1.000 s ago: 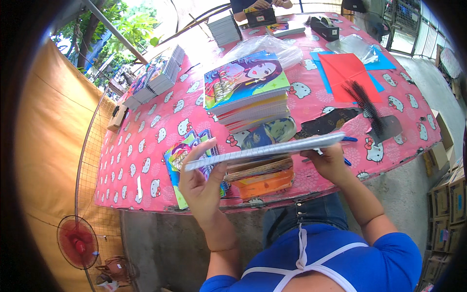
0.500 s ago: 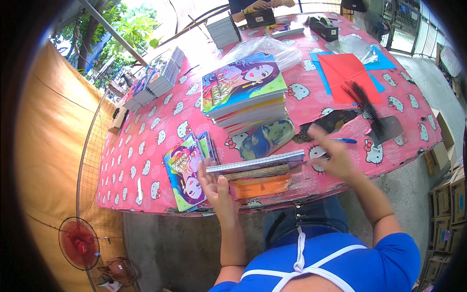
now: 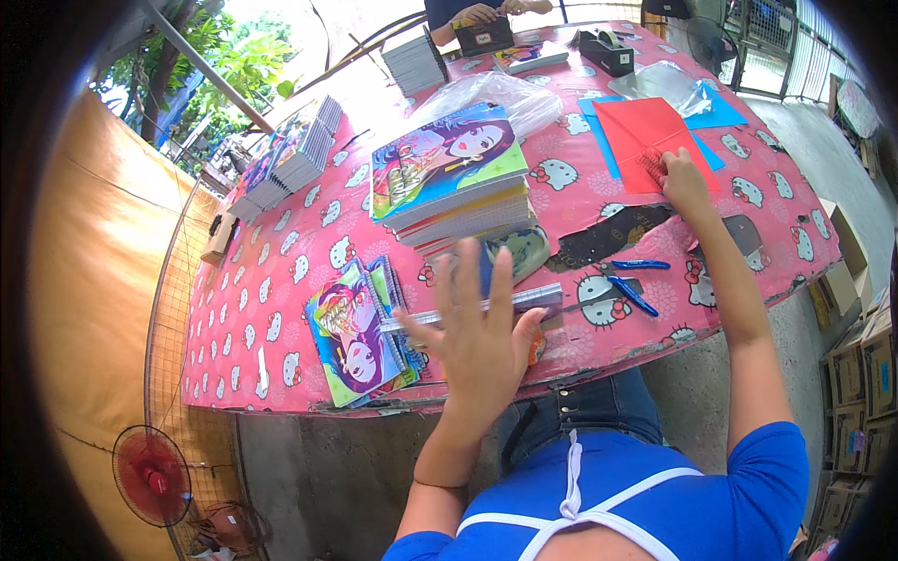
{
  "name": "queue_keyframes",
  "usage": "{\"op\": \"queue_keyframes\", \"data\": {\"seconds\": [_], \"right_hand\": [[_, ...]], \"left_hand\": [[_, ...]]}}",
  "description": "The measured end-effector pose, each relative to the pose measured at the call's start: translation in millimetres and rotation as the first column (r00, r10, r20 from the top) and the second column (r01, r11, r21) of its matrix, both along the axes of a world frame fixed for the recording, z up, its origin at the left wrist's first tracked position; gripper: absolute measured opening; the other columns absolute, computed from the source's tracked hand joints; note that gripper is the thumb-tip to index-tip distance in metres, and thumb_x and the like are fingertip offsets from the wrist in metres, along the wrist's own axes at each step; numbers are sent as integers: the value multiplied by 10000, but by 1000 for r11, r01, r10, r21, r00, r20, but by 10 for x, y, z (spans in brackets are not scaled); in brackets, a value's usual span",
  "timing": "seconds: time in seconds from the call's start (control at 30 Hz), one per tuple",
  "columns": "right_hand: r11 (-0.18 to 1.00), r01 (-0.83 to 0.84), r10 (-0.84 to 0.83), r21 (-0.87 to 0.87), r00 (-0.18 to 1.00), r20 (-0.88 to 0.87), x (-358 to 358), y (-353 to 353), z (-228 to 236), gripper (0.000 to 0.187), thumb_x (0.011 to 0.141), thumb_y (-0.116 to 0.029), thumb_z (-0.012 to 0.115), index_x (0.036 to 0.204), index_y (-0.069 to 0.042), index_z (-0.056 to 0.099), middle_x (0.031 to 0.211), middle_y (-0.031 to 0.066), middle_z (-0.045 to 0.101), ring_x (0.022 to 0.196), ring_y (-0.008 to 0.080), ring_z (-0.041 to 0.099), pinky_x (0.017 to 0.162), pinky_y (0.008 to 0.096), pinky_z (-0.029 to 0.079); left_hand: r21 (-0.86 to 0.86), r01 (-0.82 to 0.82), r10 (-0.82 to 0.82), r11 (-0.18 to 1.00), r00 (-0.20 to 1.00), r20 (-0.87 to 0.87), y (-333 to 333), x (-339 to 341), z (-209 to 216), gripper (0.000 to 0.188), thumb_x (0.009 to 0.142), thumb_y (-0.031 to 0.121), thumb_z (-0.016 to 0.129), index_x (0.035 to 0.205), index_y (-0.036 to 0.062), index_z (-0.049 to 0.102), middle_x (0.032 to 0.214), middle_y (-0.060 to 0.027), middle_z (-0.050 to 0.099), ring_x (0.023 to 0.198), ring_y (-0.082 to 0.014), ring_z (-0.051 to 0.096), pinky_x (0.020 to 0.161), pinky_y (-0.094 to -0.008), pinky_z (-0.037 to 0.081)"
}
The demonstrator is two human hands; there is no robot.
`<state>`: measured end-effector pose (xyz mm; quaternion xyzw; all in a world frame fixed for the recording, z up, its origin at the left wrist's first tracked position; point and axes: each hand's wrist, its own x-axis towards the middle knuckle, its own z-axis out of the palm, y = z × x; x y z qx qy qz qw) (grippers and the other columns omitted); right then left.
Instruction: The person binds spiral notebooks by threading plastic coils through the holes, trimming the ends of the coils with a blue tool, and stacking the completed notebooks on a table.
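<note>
My left hand (image 3: 482, 341) is open, its fingers spread above an unbound book block (image 3: 543, 304) lying near the table's front edge. The hand hides much of that block and what lies under it. Farther right, my right hand (image 3: 687, 182) is closed on black spiral binding coils (image 3: 647, 170) over a red sheet (image 3: 645, 126). Left of my left hand lie spiral notebooks (image 3: 351, 332) with colourful illustrated covers. A tall stack of similar covered books (image 3: 449, 173) stands beyond the hand, with a blue-green patterned pouch (image 3: 528, 248) partly hidden in front.
Two blue pens (image 3: 634, 295) rest by a dark worn patch (image 3: 613, 234) on the pink tablecloth (image 3: 281, 290). Blue sheets (image 3: 603, 140) lie under the red one. More notebook stacks (image 3: 295, 150), clear plastic (image 3: 505, 93) and a tape dispenser (image 3: 606, 51) sit farther back. Another person's hands (image 3: 482, 14) are across the table.
My right hand has moved away and to the right and taken hold of the coils. A second pen now shows on the table. My left hand has risen and shifted right over the book block.
</note>
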<state>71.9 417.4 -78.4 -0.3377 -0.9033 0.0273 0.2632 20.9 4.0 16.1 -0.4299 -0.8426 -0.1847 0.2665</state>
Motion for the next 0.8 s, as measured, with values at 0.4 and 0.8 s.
{"op": "queue_keyframes", "data": {"seconds": [0.4,0.8], "right_hand": [[539,-785,548,-304,601,-581,498,-2183,852,223,800,-109,735,1017,-57,729,853,90,644,751,187,629,657,300,496],[262,-830,716,-493,510,-477,263,-1989,993,234,808,-134,736,1026,-50,720,787,96,641,728,198,632,649,307,491]], "left_hand": [[375,225,-308,899,935,177,111,-143,-98,194,743,181,798,902,82,748,877,-31,711,896,-198,644,968,-386,345],[393,218,-316,893,926,205,79,-127,-133,190,748,172,786,920,101,745,845,2,684,858,-160,619,981,-396,304]]}}
